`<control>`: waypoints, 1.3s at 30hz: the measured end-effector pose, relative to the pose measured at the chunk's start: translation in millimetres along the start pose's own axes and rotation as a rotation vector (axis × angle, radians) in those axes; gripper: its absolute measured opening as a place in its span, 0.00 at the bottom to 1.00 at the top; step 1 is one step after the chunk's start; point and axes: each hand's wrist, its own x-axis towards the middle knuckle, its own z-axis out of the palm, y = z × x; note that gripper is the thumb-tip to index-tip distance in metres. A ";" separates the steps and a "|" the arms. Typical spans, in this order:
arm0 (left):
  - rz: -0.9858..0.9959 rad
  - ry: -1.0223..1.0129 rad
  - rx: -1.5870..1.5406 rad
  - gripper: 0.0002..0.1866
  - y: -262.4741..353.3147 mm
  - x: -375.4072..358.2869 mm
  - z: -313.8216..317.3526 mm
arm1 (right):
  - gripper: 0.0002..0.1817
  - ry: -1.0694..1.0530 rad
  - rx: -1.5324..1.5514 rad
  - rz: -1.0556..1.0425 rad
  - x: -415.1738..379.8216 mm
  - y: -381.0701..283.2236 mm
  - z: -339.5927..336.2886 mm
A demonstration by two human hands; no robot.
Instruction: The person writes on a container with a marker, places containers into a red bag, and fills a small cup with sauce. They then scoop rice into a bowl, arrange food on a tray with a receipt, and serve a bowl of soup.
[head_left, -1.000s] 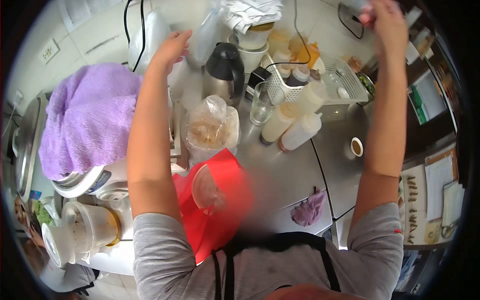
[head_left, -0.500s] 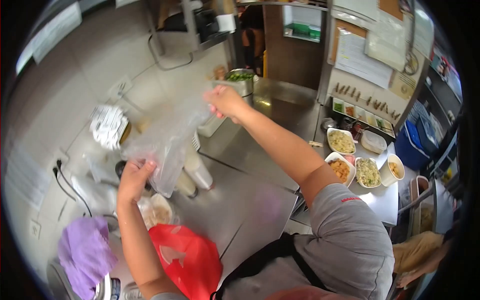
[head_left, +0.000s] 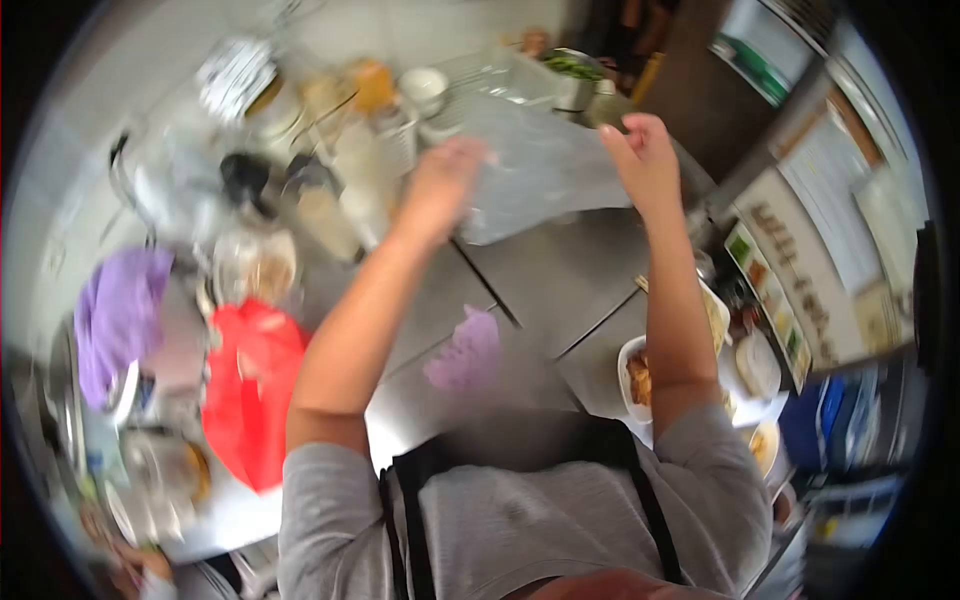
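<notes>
A clear plastic bag (head_left: 545,165) is spread out flat above the steel counter (head_left: 590,260), stretched between my two hands. At its left side my left hand (head_left: 445,185), smeared by motion, is closed on the bag's edge. My right hand (head_left: 648,165) is closed at the bag's right edge, with the thumb raised beside curled fingers. A lilac plastic piece (head_left: 468,355) lies on the counter nearer my body. To the left, a red bag (head_left: 255,390) stands near a clear container (head_left: 255,270).
Squeeze bottles (head_left: 325,215) and a foil-covered pot (head_left: 237,80) stand along the wall. A metal pot of green vegetables (head_left: 572,80) is at the back. Food trays (head_left: 636,385) sit right, under my right arm. A purple cloth (head_left: 125,320) hangs left. Another person's hand (head_left: 140,560) shows lower left.
My hands have swung right with the plastic bag, which went from hanging bunched to spread flat between them. The view has turned, and the lilac piece on the counter now shows.
</notes>
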 end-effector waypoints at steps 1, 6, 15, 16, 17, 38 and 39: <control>-0.011 -0.042 -0.033 0.08 -14.1 -1.0 9.5 | 0.18 -0.188 0.155 0.041 -20.5 -13.6 5.1; -0.189 -0.039 -0.406 0.04 -58.7 -47.3 30.6 | 0.09 -0.621 0.735 0.293 -95.2 -13.2 68.8; -0.379 0.161 -1.228 0.08 -123.2 -132.8 -67.0 | 0.11 -1.030 1.244 0.944 -143.2 3.8 146.5; -0.368 0.207 -1.130 0.07 -116.3 -144.9 -73.6 | 0.11 -1.074 1.365 0.900 -147.2 -1.9 152.5; -0.357 0.247 -1.030 0.07 -105.2 -155.1 -81.1 | 0.11 -1.184 1.297 0.840 -149.3 -16.2 151.1; -0.924 1.181 0.991 0.21 -205.6 -336.8 -403.9 | 0.12 -1.064 0.434 0.844 -202.2 -24.2 185.7; -0.859 1.188 1.004 0.20 -213.6 -338.9 -408.2 | 0.12 -1.060 0.394 0.847 -205.1 -26.5 187.9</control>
